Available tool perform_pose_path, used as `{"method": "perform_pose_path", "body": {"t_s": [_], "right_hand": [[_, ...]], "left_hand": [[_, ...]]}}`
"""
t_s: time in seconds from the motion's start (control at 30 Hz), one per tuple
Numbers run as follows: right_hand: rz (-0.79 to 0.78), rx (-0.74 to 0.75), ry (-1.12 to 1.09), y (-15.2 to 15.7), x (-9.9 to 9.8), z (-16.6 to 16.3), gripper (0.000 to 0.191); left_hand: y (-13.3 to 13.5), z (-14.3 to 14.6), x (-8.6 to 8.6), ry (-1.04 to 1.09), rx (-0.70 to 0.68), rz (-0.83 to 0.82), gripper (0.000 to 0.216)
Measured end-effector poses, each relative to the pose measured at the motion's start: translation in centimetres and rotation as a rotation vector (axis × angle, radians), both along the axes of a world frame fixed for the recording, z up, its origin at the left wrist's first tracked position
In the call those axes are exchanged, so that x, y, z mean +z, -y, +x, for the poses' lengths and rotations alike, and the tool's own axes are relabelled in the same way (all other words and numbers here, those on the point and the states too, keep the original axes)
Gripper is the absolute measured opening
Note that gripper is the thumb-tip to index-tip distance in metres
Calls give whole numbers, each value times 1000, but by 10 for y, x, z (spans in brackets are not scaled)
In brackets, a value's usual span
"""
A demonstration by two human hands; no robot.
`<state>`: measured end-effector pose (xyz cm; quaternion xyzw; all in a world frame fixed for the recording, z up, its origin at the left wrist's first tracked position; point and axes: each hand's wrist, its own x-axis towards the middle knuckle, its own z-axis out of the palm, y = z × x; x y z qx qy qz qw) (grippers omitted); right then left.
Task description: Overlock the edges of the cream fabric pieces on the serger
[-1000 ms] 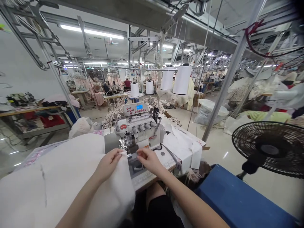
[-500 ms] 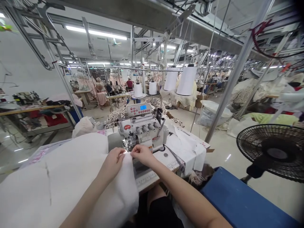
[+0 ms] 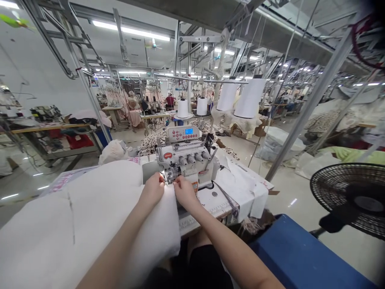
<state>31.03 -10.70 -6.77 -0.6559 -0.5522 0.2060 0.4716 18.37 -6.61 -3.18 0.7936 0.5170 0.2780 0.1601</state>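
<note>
Two hands (image 3: 154, 188) (image 3: 185, 192) on cloth (image 3: 105, 192) (white)

On a white sewing table w/ a ruler-marked front edge (image 3: 188, 222), a white-and-grey metal overlock machine w/ a red oval badge (image 3: 186, 158) is set approx. centre. Flat white fabric pcs (image 3: 242, 186) are laid on the R side, draped over the edge. The L side is covered by a large, smooth white cloth (image 3: 102, 200); a sheet w/ purple-pink print (image 3: 64, 180) is partly seen beneath. In bkgd L, heaped pink + black cloth (image 3: 88, 116) is held by a wood-edged, grey-framed table (image 3: 49, 129). On the glossy pale floor (image 3: 296, 196), a translucent plastic sack (image 3: 270, 147) is stood.
</note>
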Motion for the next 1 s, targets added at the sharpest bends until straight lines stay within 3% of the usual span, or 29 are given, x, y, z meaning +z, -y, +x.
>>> {"method": "perform_pose_path", "body": {"t_s": [0.1,0.2,0.3,0.4,0.5,0.63,0.7,0.8,0.9,1.0], "right_hand": [[47,-17,0,5,-7,-2,13],[171,57,-156,21,-26,-1,17],[195,324,-345,44,-49,2,21],[65,535,-424,65,-62,1,24],[-20,576,-405,77,-58,-3,26],[-26,510,-380,85,-41,-5,39],[-47,495,-385,88,-39,-2,40],[-103,513,-377,90,-45,3,33],[-130,570,-421,93,-56,8,28],[-185,636,-499,95,-63,11,29]], "left_hand": [[-3,0,1,4,19,-5,6],[2,-6,2,1,-12,22,13],[14,-24,-2,-35,-76,115,24],[22,-45,-6,-157,-54,220,29],[18,-59,-1,-251,-53,164,25],[2,-62,10,-250,-53,69,24],[-5,-65,6,-189,-57,35,28],[-10,-80,-15,-12,-22,14,47],[-10,-102,-34,25,-41,-213,72],[-4,-119,-28,-42,-164,-608,59]]}}
